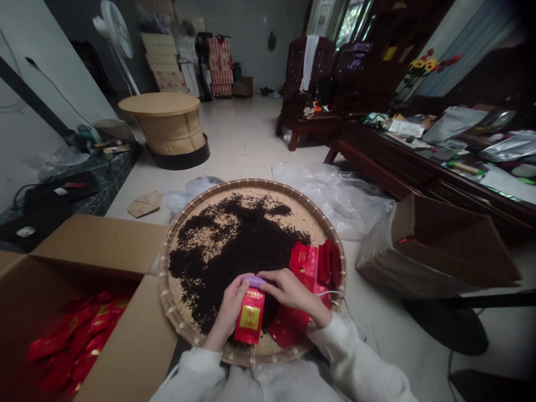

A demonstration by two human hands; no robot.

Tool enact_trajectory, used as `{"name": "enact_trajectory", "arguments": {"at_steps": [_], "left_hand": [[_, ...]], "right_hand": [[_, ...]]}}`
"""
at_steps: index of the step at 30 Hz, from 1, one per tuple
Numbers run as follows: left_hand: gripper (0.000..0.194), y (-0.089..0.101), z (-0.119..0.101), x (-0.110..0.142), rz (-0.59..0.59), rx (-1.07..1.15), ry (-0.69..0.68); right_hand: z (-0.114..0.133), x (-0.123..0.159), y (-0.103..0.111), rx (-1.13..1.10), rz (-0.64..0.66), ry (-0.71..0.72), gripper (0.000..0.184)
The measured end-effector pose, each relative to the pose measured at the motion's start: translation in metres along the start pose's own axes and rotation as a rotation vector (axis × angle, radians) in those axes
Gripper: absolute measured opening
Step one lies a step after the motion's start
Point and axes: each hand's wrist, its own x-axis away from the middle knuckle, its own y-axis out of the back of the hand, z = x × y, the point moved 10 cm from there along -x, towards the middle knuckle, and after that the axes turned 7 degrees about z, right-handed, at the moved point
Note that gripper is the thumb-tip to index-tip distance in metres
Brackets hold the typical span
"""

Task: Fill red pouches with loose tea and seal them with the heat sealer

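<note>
My left hand (231,301) is closed on a small red packet (250,318) with a gold label, held upright over the near part of a round woven tray (164,285). Across the packet's top edge sits a purple hand-held bag sealer (253,280), gripped by my right hand (287,287). My left fingertips touch its left end. A white cable (345,301) runs on the right side, partly hidden by my right wrist. Dark loose tea leaves (234,245) cover much of the tray. More red packets (305,259) lie at its right, some beneath my right forearm.
On the left stands an open cardboard box (154,318) holding many red packets (84,335). Another open carton (389,268) is at the right, near a black round base (448,326). Clear plastic sheeting (335,195) lies behind the tray. A cluttered low table (419,162) stands at right.
</note>
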Motion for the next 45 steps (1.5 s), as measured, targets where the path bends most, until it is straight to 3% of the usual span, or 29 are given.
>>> {"name": "enact_trajectory", "arguments": {"at_steps": [4,9,13,15,19,23,26,30,36,45], "left_hand": [[0.052,-0.011,0.004,-0.004,0.084,0.004,0.061],[0.047,0.0,0.002,-0.01,0.001,-0.01,0.031],[0.044,0.007,-0.003,-0.016,-0.039,-0.013,0.002],[0.043,0.008,-0.008,-0.018,-0.052,-0.017,-0.019],[0.04,0.001,-0.01,-0.022,-0.027,-0.049,-0.022],[0.039,-0.01,-0.01,-0.025,0.026,-0.104,-0.035],[0.038,-0.012,-0.013,-0.026,0.046,-0.119,-0.052],[0.04,-0.013,-0.014,-0.024,0.095,-0.056,-0.019],[0.058,-0.035,0.005,-0.015,0.345,0.069,0.202],[0.059,-0.037,0.0,-0.016,0.369,0.059,0.214]], "right_hand": [[-0.021,-0.003,0.01,-0.065,-0.123,-0.031,0.039],[-0.065,0.003,0.032,-0.106,-0.27,-0.071,0.044],[-0.105,0.019,0.063,0.062,-0.408,-0.159,0.044],[-0.114,0.027,0.076,0.197,-0.484,-0.211,0.044],[-0.087,0.024,0.074,0.307,-0.559,-0.153,0.037],[-0.042,-0.006,0.034,0.245,-0.406,0.004,0.029],[-0.026,-0.021,0.018,0.193,-0.351,0.069,0.027],[-0.016,-0.021,0.019,0.173,-0.393,0.165,0.034],[-0.012,-0.018,0.028,0.044,-0.429,0.192,0.032],[-0.013,-0.018,0.035,-0.03,-0.395,0.174,0.028]]}}
